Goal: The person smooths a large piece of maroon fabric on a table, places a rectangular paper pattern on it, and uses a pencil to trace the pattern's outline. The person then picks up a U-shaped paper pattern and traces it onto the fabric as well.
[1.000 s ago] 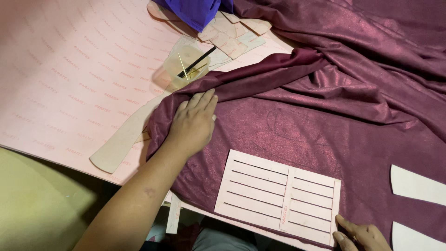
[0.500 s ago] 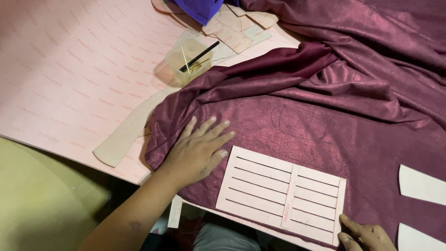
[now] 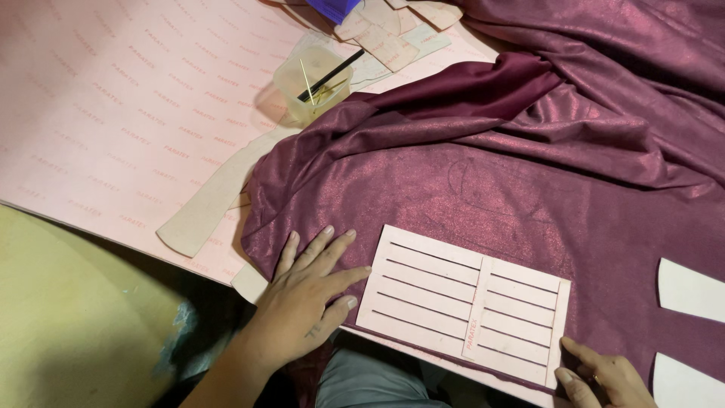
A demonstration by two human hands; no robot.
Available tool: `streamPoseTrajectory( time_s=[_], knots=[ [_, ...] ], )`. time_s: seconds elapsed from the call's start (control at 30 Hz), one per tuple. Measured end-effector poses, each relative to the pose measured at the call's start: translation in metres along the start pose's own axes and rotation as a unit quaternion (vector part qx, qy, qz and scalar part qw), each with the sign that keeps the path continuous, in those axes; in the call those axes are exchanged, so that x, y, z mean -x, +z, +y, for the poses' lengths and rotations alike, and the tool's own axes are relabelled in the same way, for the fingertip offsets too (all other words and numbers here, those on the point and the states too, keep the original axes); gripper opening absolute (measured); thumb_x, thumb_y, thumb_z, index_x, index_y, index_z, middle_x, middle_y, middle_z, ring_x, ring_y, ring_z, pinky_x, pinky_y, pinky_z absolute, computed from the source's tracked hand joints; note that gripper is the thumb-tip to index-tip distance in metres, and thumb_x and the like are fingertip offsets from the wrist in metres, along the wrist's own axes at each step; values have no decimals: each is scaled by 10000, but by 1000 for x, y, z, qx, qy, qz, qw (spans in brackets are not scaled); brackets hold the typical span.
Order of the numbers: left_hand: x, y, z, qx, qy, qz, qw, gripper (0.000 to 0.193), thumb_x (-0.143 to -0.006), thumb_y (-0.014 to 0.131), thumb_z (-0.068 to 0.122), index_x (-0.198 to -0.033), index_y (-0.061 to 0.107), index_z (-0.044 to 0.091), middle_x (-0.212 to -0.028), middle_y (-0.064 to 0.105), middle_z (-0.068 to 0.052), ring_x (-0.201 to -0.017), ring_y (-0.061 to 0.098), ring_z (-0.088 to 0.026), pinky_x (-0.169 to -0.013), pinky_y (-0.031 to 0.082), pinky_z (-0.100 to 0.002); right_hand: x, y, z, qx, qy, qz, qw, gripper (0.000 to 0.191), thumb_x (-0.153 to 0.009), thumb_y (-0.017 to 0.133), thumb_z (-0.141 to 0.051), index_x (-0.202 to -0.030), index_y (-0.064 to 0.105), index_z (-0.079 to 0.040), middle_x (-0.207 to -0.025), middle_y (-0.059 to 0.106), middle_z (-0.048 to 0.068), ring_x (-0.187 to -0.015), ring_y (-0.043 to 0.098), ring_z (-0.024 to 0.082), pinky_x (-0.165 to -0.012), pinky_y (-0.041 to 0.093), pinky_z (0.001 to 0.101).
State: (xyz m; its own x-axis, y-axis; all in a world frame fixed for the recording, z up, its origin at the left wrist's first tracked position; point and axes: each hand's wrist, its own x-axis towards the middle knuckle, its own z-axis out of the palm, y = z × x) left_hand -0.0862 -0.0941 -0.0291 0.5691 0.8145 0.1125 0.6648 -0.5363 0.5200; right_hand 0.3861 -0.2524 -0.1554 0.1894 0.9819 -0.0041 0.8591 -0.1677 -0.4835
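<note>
On the near edge of the bench, a pink slotted cardboard template (image 3: pixel 464 302) lies flat on shimmering maroon fabric (image 3: pixel 529 174). The left hand (image 3: pixel 310 291) rests open, fingers spread, palm down on the fabric, its fingertips touching the template's left edge. The right hand (image 3: pixel 604 378) presses its fingertips on the template's lower right corner, gripping nothing. Beyond the fabric, a pink sheet (image 3: pixel 113 113) covers the bench, with a beige curved pattern piece (image 3: pixel 208 204) and a clear plastic cup (image 3: pixel 310 79) holding sticks. White pattern pieces (image 3: pixel 691 291) lie at the right.
</note>
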Motion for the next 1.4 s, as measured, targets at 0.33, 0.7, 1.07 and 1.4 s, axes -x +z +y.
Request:
streamPoseTrajectory(
  time_s=[0.33,0.7,1.07,1.4],
  knots=[
    [0,4,4,-1,-18,11,1000,444,-866,683,293,-1301,687,206,-1567,427,-121,-1472,317,-368,-1176,90,-623,-7,-3,27,-78,-24,-105,991,565,-850,735,-221,-1366,644,-11,-679,732,99,-635,701,197,-651,594,334],
    [0,4,2,-6,-25,15,1000,431,-864,655,220,-1293,690,232,-1566,448,-92,-1476,337,-350,-1185,115,-615,10,-25,-58,4,162,-40,986,436,-883,783,-279,-1311,732,-216,-899,644,83,-804,689,174,-789,607,315],
    [2,2,-3,8,0,40,999,463,-876,609,152,-1331,677,204,-1583,458,-99,-1495,344,-359,-1211,105,-611,8,-44,-122,12,201,-27,979,412,-926,723,-294,-1338,708,-278,-927,592,25,-764,690,123,-755,610,280],
    [5,-5,-7,-15,-2,24,1000,481,-862,651,287,-1331,662,183,-1569,455,-108,-1487,332,-346,-1201,108,-599,12,-53,-152,19,131,18,991,404,-869,751,-320,-1263,728,-234,-857,589,14,-757,601,159,-669,513,320]
  ],
)
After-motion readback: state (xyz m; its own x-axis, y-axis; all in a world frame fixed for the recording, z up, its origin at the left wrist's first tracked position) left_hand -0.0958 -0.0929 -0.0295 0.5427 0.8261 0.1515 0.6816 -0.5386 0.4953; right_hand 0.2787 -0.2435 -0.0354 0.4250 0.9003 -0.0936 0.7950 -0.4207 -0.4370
